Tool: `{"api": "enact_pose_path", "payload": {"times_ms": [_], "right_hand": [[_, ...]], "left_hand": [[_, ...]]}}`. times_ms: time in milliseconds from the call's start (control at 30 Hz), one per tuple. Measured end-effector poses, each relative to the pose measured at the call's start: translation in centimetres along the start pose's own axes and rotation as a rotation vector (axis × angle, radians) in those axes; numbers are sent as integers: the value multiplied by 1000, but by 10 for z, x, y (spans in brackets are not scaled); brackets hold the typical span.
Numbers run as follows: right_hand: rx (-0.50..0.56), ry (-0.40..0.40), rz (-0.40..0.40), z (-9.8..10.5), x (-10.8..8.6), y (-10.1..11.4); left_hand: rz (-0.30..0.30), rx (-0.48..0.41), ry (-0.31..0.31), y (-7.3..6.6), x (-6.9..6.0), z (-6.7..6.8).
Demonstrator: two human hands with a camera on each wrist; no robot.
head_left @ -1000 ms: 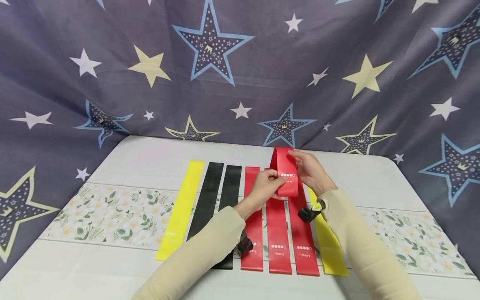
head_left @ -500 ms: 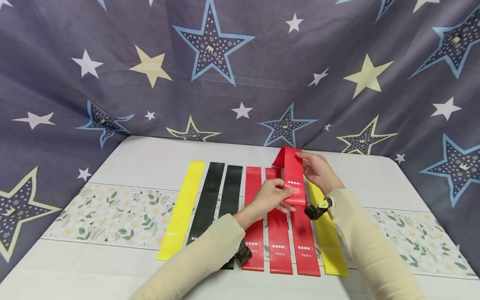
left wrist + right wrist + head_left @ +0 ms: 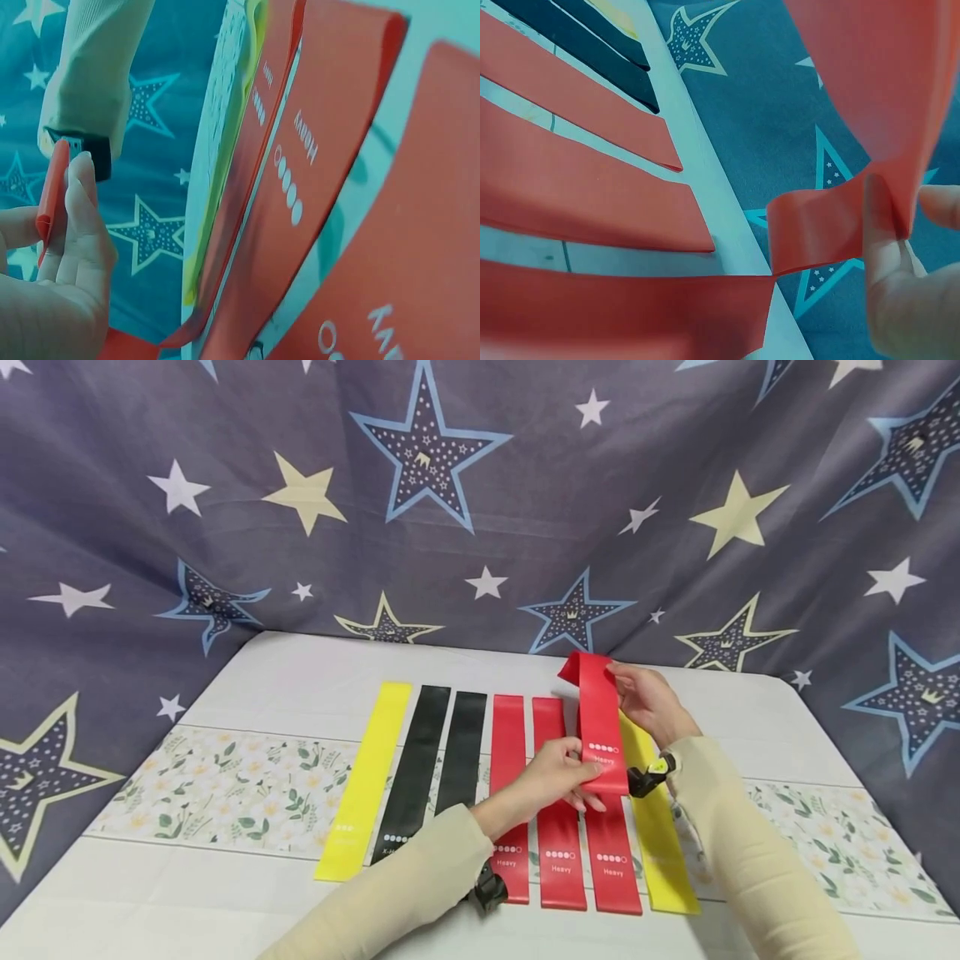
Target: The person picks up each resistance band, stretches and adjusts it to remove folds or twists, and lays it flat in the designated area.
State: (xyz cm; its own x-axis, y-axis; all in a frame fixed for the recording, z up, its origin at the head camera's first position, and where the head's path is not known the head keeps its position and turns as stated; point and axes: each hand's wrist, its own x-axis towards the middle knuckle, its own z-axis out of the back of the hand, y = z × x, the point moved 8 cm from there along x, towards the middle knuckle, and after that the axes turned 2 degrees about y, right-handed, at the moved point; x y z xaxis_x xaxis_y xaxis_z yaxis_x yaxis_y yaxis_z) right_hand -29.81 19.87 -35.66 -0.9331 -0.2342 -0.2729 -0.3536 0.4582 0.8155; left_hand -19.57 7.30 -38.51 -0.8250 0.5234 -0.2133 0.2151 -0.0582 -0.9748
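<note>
In the head view both hands hold a red resistance band (image 3: 600, 718) marked "Heavy" above the row. My left hand (image 3: 558, 772) pinches its lower, printed end between thumb and fingers; in the left wrist view the band's edge (image 3: 51, 199) sits between them. My right hand (image 3: 652, 697) pinches the upper part by its right edge, where the band folds over. From the right wrist view, the fold (image 3: 817, 229) bends beside the fingers. Beneath lie three flat red bands (image 3: 510, 735) (image 3: 561, 860) (image 3: 613, 860), the rightmost partly hidden by the held one.
Left of the red bands lie two black bands (image 3: 415, 752) (image 3: 461, 747) and a yellow band (image 3: 367, 768). Another yellow band (image 3: 663, 835) lies at the right, under the right forearm's side. The white table (image 3: 187, 902) has a floral strip (image 3: 225, 789); a star-patterned curtain (image 3: 480, 527) hangs behind.
Both hands have shifted right, and the left hand has come down toward the near side. The held band's front has straightened and lengthened between them.
</note>
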Motion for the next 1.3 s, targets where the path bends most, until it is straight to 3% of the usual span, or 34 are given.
{"api": "enact_pose_path", "payload": {"times_ms": [433, 867, 1100, 1300], "right_hand": [[63, -25, 2, 12, -1, 6], [36, -40, -15, 27, -5, 9], [-2, -75, -1, 46, -12, 15], [-108, -78, 24, 62, -17, 18]], "left_hand": [[35, 102, 18, 4, -19, -11], [43, 114, 83, 13, -28, -29], [32, 127, 127, 15, -32, -50], [55, 143, 148, 23, -32, -73]]}}
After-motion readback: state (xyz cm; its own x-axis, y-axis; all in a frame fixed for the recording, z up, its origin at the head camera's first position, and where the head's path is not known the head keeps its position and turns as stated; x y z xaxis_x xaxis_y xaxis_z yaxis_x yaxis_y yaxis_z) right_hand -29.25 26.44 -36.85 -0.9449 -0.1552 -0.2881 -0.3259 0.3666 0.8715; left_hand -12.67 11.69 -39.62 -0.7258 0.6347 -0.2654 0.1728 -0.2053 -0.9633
